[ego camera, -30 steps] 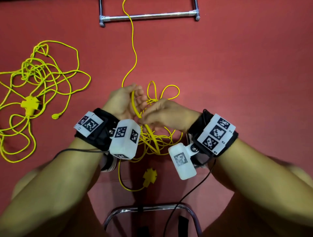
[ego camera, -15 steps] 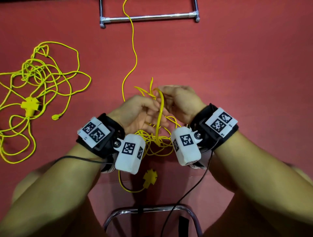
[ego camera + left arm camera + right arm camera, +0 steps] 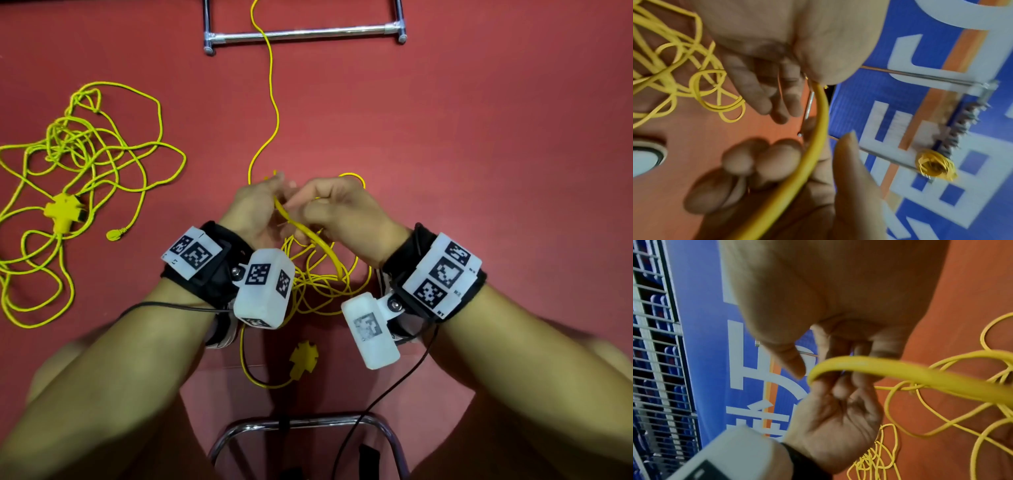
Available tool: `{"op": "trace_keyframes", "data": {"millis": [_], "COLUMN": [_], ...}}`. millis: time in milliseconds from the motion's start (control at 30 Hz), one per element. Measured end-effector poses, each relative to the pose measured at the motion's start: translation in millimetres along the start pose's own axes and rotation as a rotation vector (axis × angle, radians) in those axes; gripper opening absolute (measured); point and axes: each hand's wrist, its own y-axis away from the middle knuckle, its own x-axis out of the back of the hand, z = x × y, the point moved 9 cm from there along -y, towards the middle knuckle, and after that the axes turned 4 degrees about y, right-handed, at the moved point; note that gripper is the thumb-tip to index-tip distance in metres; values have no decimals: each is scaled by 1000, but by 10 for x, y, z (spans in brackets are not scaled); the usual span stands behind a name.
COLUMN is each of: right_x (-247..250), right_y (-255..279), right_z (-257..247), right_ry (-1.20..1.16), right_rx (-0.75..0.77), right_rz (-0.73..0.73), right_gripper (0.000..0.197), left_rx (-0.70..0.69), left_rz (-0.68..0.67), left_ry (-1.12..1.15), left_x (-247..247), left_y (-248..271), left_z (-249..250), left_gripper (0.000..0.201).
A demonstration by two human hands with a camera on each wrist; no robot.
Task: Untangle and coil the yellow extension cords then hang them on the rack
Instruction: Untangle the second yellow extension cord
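Both hands (image 3: 310,209) pinch yellow cord (image 3: 322,245); left-wrist view shows hung coil (image 3: 934,164).

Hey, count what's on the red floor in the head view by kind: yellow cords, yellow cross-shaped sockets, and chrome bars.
Yellow cords: 2, the loose pile and the tangle under the hands
Cross-shaped sockets: 2
Chrome bars: 2, far and near
Total: 6

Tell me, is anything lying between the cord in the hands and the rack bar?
Nothing visible blocks it. Between the held cord and the rack bar lies bare red floor, crossed only by that cord's own strand.
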Motion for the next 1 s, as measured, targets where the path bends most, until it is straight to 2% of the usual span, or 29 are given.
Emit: {"op": "trace_keyframes", "data": {"millis": [67, 133, 233, 300, 367, 400, 467, 533, 567, 633, 700, 767, 833, 900, 1000], "right_x": [188, 384, 566, 608, 532, 463, 379, 411, 435, 448, 366, 213, 40, -63, -76], "right_y": [-59, -107, -150, -154, -166, -172, -164, -165, -167, -168, -147, -113, -70, -35, -7], "right_z": [139, 218, 240, 267, 311, 317, 271, 205, 163, 90, 40, 27, 33, 53, 123], "right_ry": [89, 172, 163, 58, -106, -210, -375, -422, -401, -328, -249, -148, 12, 143, 355], "right_rx": [-65, -96, -121, -175, -233, -250, -245, -187, -144, -61, -8, 16, 40, 41, 5], "right_rz": [157, 293, 394, 399, 316, 264, 235, 257, 262, 244, 158, 23, -106, -175, -203], "right_gripper": [23, 23, 24, 29, 36, 35, 21, 10, 10, 11, 14, 18, 11, 6, 11], "left_rx": [-63, -102, -152, -161, -152, -140, -102, -66, -33, 36, 51, 56, 62, 50, 7], "left_rz": [14, -92, -254, -357, -498, -571, -664, -626, -559, -384, -249, -195, -186, -155, -97], "left_ry": [-24, -97, -208, -245, -321, -387, -512, -563, -531, -368, -153, 70, 203, 309, 345], "left_x": [7, -129, -305, -403, -526, -585, -630, -601, -547, -393, -257, -188, -173, -153, -131], "left_y": [22, 101, 229, 308, 414, 472, 558, 539, 486, 358, 255, 194, 169, 156, 169], "left_z": [96, 143, 163, 162, 93, 25, -113, -170, -169, -122, -22, 64, 114, 134, 147], "left_gripper": [27, 25, 22, 23, 23, 20, 15, 21, 28, 36, 31, 37, 47, 42, 30]}}
